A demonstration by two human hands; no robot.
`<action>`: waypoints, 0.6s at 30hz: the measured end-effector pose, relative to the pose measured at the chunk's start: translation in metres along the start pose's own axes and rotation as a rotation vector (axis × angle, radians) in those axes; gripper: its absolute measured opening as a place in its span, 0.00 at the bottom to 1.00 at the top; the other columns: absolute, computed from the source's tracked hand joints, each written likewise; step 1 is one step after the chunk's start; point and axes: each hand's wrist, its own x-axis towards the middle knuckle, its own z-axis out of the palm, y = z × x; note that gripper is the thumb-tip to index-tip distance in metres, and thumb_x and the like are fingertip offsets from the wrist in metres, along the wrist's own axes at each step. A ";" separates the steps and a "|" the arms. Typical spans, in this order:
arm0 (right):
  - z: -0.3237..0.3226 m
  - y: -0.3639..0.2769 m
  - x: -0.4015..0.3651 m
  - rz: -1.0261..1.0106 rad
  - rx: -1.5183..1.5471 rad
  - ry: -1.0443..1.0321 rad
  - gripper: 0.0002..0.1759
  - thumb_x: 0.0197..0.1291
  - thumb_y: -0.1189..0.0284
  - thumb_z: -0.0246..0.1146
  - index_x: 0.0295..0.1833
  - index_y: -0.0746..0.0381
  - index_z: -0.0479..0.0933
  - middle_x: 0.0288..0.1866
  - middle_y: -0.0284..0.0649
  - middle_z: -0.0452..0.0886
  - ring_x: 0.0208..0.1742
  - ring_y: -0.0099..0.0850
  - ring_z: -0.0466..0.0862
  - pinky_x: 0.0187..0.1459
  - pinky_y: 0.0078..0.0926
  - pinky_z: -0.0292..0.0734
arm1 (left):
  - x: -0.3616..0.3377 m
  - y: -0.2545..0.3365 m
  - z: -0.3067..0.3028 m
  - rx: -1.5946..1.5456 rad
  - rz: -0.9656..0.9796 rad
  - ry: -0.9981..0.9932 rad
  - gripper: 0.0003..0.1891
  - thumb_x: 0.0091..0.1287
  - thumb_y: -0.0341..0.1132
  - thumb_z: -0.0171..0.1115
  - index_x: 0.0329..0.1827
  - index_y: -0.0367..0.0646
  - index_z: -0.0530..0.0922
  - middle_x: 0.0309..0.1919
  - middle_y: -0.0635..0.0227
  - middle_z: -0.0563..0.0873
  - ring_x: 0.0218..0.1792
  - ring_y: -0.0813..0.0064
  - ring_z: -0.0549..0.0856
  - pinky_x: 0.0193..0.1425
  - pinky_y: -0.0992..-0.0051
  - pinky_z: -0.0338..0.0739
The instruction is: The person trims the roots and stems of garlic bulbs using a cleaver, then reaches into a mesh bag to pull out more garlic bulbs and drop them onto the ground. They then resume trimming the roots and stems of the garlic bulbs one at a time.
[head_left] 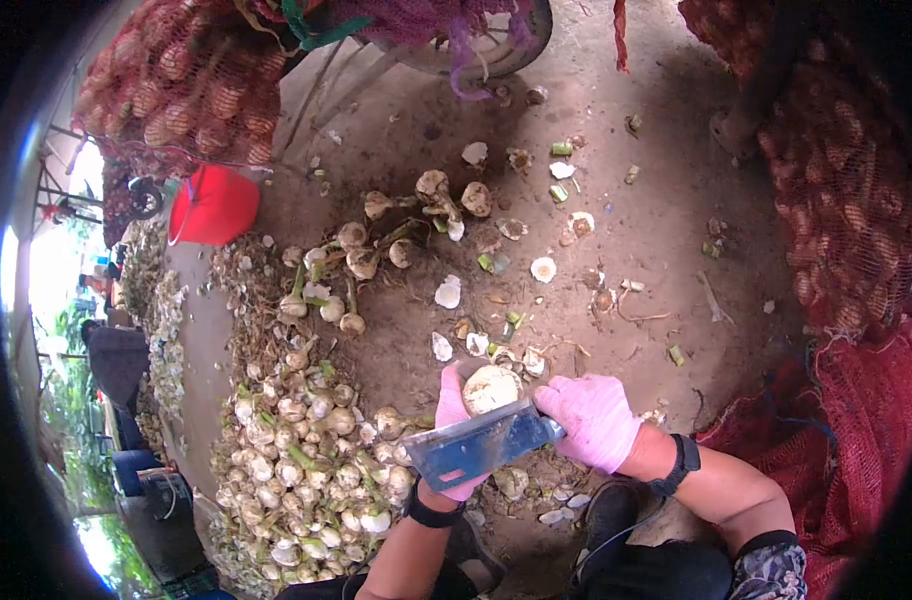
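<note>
A pale garlic bulb (493, 387) sits in my left hand (453, 403), its fingers closed around it in a pink glove. My right hand (594, 420), also in a pink glove, grips the handle of a cleaver (476, 447). The wide blade lies across the near side of the bulb, its upper edge close to it, and covers part of my left hand. Left of my hands spreads a big heap of garlic bulbs (296, 455), some with green stem stubs. Several more garlic bulbs with stems (363, 262) lie on the ground ahead.
Peel scraps (448, 291) and cut stem pieces (561, 148) litter the ground (666, 260). A red bucket (216, 207) stands at upper left. Full net sacks (844, 200) hang or stand at both sides; a red net (866, 430) lies at right. A wheel (516, 50) is at the top.
</note>
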 end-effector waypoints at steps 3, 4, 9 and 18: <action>0.014 0.025 0.006 0.332 -0.022 -0.008 0.10 0.46 0.71 0.62 0.38 0.56 0.76 0.33 0.43 0.80 0.35 0.46 0.83 0.33 0.43 0.77 | -0.014 0.007 0.007 0.149 -0.016 -0.013 0.39 0.44 0.24 0.75 0.59 0.41 0.61 0.46 0.64 0.77 0.46 0.75 0.80 0.52 0.75 0.77; 0.013 0.045 0.008 0.427 -0.031 0.075 0.10 0.47 0.72 0.60 0.39 0.56 0.77 0.35 0.45 0.82 0.38 0.46 0.83 0.36 0.42 0.78 | -0.018 0.020 0.012 0.096 -0.127 -0.001 0.39 0.44 0.24 0.75 0.59 0.40 0.61 0.45 0.64 0.78 0.46 0.75 0.80 0.52 0.75 0.77; 0.012 0.050 -0.008 0.443 -0.011 0.237 0.12 0.43 0.74 0.60 0.38 0.57 0.77 0.34 0.45 0.81 0.39 0.46 0.83 0.39 0.43 0.77 | -0.003 0.010 0.004 0.151 -0.075 0.083 0.37 0.44 0.26 0.77 0.58 0.37 0.65 0.46 0.64 0.80 0.47 0.74 0.82 0.51 0.76 0.79; 0.007 0.012 -0.010 0.276 0.198 0.154 0.11 0.44 0.73 0.62 0.38 0.55 0.77 0.33 0.45 0.80 0.37 0.48 0.82 0.36 0.42 0.77 | 0.013 -0.039 -0.020 -0.567 -0.048 0.254 0.16 0.60 0.27 0.63 0.51 0.40 0.73 0.45 0.64 0.82 0.47 0.67 0.83 0.55 0.67 0.78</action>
